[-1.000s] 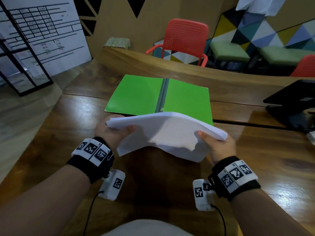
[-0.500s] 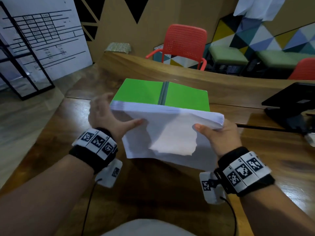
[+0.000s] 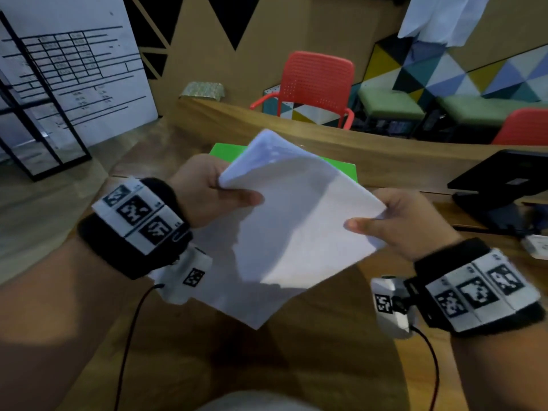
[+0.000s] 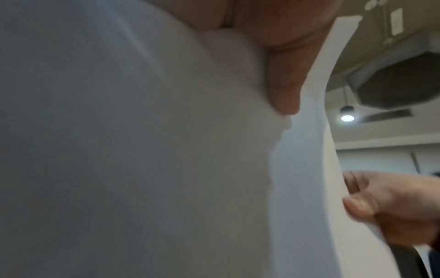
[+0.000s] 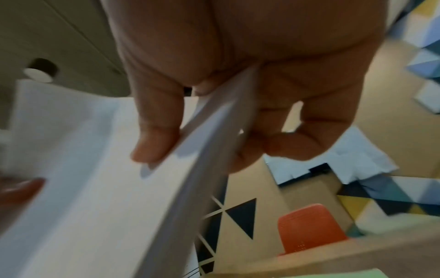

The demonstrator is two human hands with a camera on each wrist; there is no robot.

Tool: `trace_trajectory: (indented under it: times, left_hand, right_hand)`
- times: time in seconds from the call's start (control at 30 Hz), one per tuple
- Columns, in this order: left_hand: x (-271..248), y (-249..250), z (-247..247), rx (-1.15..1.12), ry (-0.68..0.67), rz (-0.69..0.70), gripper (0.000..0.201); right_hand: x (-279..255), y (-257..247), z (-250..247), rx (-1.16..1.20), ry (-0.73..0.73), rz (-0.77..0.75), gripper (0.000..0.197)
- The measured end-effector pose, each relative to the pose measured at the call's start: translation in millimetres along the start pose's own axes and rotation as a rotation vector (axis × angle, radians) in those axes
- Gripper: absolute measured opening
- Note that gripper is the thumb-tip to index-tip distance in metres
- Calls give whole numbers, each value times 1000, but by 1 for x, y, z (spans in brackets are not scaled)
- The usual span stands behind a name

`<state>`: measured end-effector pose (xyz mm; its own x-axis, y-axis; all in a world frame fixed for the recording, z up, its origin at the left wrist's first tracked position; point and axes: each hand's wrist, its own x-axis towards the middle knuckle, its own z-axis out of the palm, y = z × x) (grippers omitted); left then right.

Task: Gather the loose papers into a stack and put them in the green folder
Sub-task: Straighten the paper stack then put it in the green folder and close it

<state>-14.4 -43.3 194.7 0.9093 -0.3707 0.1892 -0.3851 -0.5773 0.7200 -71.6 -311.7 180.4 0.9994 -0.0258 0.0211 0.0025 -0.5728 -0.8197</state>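
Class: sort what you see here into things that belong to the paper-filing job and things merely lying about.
Belongs to the job:
paper stack, held by left hand and right hand
green folder

Just lying about:
red chair
black laptop
whiteboard

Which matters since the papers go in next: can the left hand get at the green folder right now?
Probably not yet. The left hand grips the paper stack, as does the right hand, and the stack hangs between them and the green folder, covering most of it.
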Motion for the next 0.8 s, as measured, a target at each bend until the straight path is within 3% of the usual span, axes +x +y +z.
trace_trajectory:
  times: [0.07,0.17,0.27,0.33,0.37,0.47,0.57,0.7,0.8]
  left_hand:
    - [-5,-5,-4,-112,54,-40,25]
    - [-11,-3,3,-308,177,-127,25]
    - [-16,3,21,-381,346,-171,23]
    - [-19,9,35,-378,426,-196,29]
    - [-20,10,42,-379,451,-217,32]
    - [-22,2,59,-359,429,-307,33]
    - [-23,-13,64,-331,371,-368,6]
    - [-24,-4,55,-418,444,-208,24]
    - [-18,16,42,-568,465,-110,16]
  right_hand:
    - [-1,8,-6,242,73,16,29]
    - [-3,6,1,656,139,-100,47]
    - [-9,-15,20,960,245,-263,34]
    - [-10,-26,32,990,412,-263,40]
    - [-11,-28,37,946,468,-259,35]
    - [-10,-26,51,782,465,-158,21]
    - [-8,-18,58,597,403,-9,29]
    - [-5,-17,52,699,371,48,21]
    - [-1,-21,49,838,383,73,11]
